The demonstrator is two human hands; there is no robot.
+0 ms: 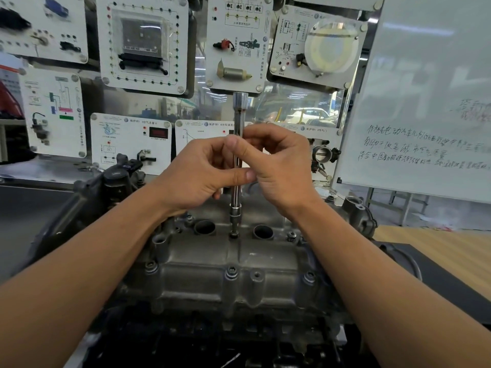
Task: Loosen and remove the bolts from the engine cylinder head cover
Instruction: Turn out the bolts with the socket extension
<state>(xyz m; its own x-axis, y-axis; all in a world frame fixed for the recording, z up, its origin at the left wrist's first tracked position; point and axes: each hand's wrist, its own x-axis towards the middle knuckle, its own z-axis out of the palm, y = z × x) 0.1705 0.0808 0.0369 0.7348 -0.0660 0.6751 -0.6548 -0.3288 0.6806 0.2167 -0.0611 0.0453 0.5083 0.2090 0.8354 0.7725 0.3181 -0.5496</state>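
From the head camera, your left hand (202, 171) and right hand (279, 166) both pinch the shaft of the long socket bar (235, 200) between thumb and fingertips. Straight below them, its socket sits on a bolt (233, 234) in the engine cover (228, 258). Twirl the bar tilted and the socket will likely ride off the head. Once loose, the bolt could drop into the open holes (204, 227) below your wrists.

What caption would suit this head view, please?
Left hand and right hand pinch an upright extension on a cover bolt.
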